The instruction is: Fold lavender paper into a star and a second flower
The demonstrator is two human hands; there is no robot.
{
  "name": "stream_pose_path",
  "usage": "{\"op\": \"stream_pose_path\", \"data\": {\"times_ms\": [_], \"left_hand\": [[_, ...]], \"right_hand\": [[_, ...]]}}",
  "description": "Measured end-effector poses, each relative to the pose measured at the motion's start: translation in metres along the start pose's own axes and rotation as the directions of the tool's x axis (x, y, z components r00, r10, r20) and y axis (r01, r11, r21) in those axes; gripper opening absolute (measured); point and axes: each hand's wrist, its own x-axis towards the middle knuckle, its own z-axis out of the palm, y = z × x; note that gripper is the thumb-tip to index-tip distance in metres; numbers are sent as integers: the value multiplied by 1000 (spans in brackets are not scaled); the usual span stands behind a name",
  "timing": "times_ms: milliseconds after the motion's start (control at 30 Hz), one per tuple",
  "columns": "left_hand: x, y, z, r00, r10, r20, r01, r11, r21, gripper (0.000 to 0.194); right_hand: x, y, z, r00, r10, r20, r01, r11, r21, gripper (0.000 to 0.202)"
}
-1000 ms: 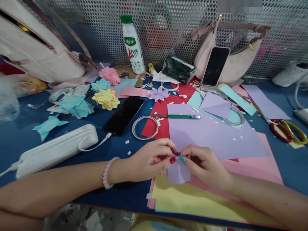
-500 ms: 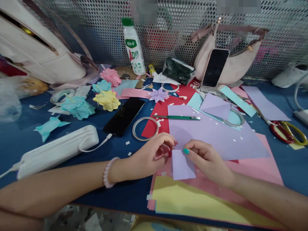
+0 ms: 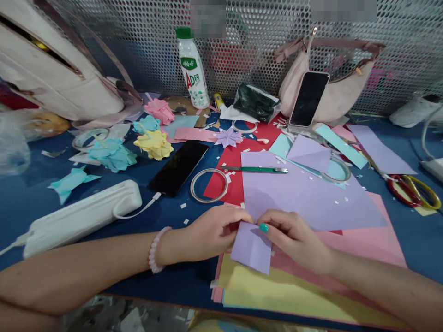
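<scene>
A small folded piece of lilac paper (image 3: 252, 249) is tilted between my two hands, with a faint crease running down it. My left hand (image 3: 214, 230) pinches its upper left edge, the fingertips partly hidden behind the sheet. At the upper right corner my right hand (image 3: 292, 237) grips it, the green-nailed thumb on the front face. Beneath lie a stack of pink paper (image 3: 374, 249) and yellow paper (image 3: 277, 293). A larger lilac sheet (image 3: 297, 198) lies just beyond my fingers, with a green craft knife (image 3: 259, 169) across its far left edge.
Left are a tape roll (image 3: 209, 185), a phone (image 3: 178, 168), a white power bank (image 3: 83, 216) and folded paper flowers (image 3: 112, 154). Scissors (image 3: 413, 191) lie at the right. A bottle (image 3: 193, 69), a propped phone (image 3: 309, 98) and a pink bag (image 3: 346, 90) stand along the mesh panel (image 3: 145, 46).
The folded lilac paper has come nearer to me and tilted. My left hand has closed onto its upper left edge, and my right hand has moved slightly down and left.
</scene>
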Motion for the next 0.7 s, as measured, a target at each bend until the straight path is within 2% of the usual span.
{"op": "stream_pose_path", "data": {"times_ms": [133, 200, 267, 333, 433, 533, 700], "left_hand": [[0, 0, -2, 999, -1, 39, 5, 995, -98, 22], [0, 2, -4, 999, -7, 51, 13, 994, -105, 28], [0, 5, -6, 998, -2, 61, 6, 997, -73, 34], [1, 6, -6, 996, 26, 89, -24, 999, -31, 38], [2, 6, -5, 994, 51, 95, -50, 999, -9, 42], [2, 2, -3, 998, 26, 60, -29, 999, 45, 40], [0, -4, -1, 981, 63, 185, -89, 987, 136, 35]], "right_hand": [[-3, 3, -3, 984, -177, -11, 178, 983, 51, 36], [-3, 4, -3, 975, -221, 7, 220, 973, 71, 43], [-2, 3, -2, 984, -177, -6, 177, 983, 47, 33], [0, 2, 0, 996, -74, -52, 75, 997, 15, 23], [2, 1, 1, 996, 31, -78, -27, 999, 45, 18], [2, 1, 1, 997, 39, -61, -32, 993, 110, 18], [2, 2, 2, 999, 35, -12, -33, 987, 158, 15]]}}
